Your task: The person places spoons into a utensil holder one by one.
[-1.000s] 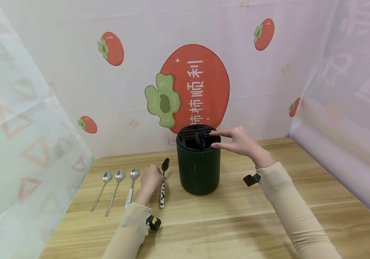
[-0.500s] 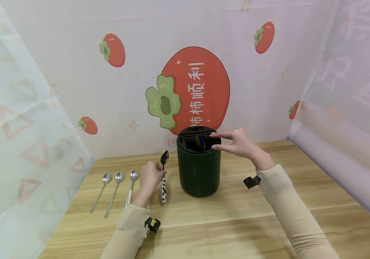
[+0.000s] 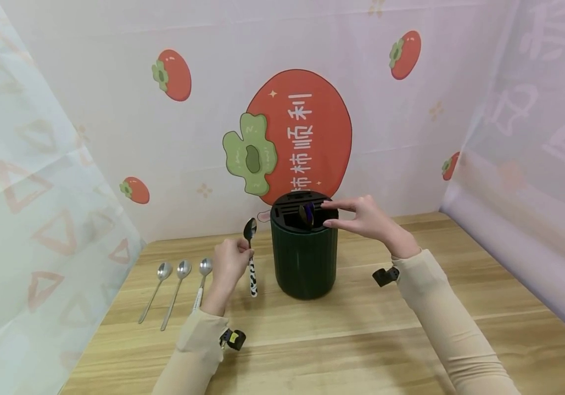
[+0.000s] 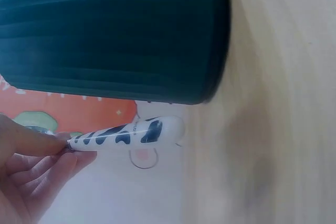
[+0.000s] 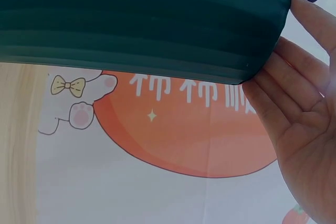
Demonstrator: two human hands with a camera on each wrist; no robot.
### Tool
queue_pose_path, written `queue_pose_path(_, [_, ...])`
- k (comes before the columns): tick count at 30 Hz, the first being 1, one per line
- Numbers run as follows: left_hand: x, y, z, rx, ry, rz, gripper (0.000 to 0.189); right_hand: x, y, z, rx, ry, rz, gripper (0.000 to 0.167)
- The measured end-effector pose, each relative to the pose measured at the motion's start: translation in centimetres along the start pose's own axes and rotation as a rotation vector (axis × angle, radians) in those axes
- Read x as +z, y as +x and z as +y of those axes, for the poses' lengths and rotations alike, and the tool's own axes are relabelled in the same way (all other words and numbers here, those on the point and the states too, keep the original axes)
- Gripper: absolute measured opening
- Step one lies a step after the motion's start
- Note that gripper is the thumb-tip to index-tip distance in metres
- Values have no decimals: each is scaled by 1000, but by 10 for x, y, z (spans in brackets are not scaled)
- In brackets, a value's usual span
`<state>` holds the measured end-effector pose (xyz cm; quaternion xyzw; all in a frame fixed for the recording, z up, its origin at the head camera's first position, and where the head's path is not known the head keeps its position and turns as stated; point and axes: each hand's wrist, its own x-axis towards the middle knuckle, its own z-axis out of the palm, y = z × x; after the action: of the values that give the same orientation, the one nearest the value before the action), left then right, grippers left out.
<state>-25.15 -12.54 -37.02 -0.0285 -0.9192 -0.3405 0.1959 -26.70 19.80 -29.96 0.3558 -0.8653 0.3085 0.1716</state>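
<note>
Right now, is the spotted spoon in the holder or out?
Out: the left hand pinches the spotted spoon beside the green holder. In the left wrist view, a gap separates the handle from the holder.

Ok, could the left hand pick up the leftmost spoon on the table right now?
Probably not without first letting go: the left hand pinches the black-and-white-handled spoon, though nothing lies over the leftmost spoon.

Right hand (image 5: 307,124) touching edge of green container (image 5: 136,24); printed backdrop (image 5: 131,192) behind.
</note>
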Motion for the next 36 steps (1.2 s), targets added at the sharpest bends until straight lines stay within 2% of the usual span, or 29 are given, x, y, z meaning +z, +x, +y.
queue_pose_path(7, [-11, 3, 14, 35, -8, 77, 7, 0, 0, 1, -5, 4, 0, 41])
queue_pose_path(23, [-30, 7, 40, 82, -124, 122, 10, -1, 1, 1, -23, -4, 10, 40])
queue_pose_path(30, [-41, 12, 54, 131, -173, 175, 10, -1, 1, 0, -5, -8, -10, 42])
queue_pose_path(36, [-48, 15, 63, 138, -211, 174, 9, -1, 1, 1, -9, 1, -8, 41])
